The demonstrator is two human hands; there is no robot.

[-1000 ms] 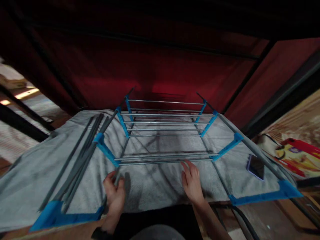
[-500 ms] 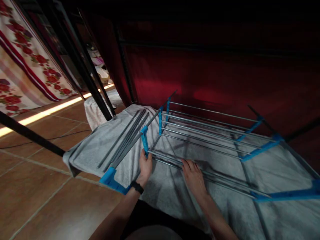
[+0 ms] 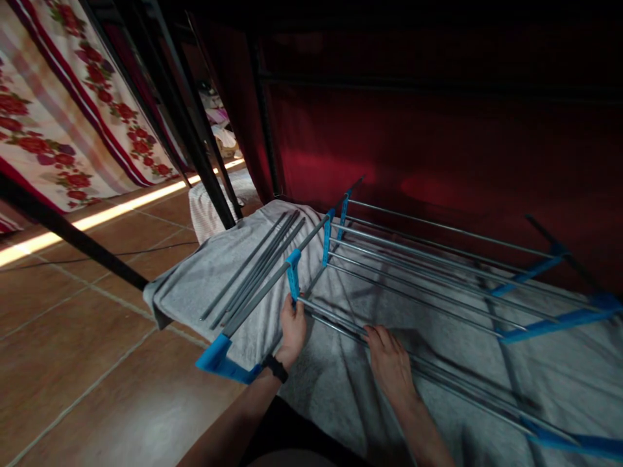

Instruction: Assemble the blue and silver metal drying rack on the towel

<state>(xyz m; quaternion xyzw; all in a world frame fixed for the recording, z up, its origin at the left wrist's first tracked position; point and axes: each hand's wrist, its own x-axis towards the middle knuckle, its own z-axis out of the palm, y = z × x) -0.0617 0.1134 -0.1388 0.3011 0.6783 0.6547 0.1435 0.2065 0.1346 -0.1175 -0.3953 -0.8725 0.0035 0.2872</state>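
Observation:
My left hand (image 3: 294,329) is closed around the lower end of a blue plastic bracket (image 3: 293,275), where a metal rod (image 3: 331,314) meets it. Further along that rod and one beside it, the bent fingers of my right hand (image 3: 389,363) rest from above; its thumb is hidden. Both belong to a rack of thin metal rods and blue plastic pieces, lying on a grey cloth. Another blue bracket (image 3: 327,241) stands behind, with several rods running right from it. A blue corner piece (image 3: 214,358) sits at the near left end of a grey tube (image 3: 263,295).
Several loose grey rods (image 3: 257,275) lie on the grey cloth (image 3: 180,292) to the left. Dark metal posts (image 3: 195,143) rise at the left, and a dark red curtain (image 3: 413,149) hangs behind. Tiled floor (image 3: 97,363) and a floral cloth (image 3: 97,97) are beyond.
My view has shifted a little, so the rack's right end sits lower and further right. Both hands keep their places on the bracket and rods.

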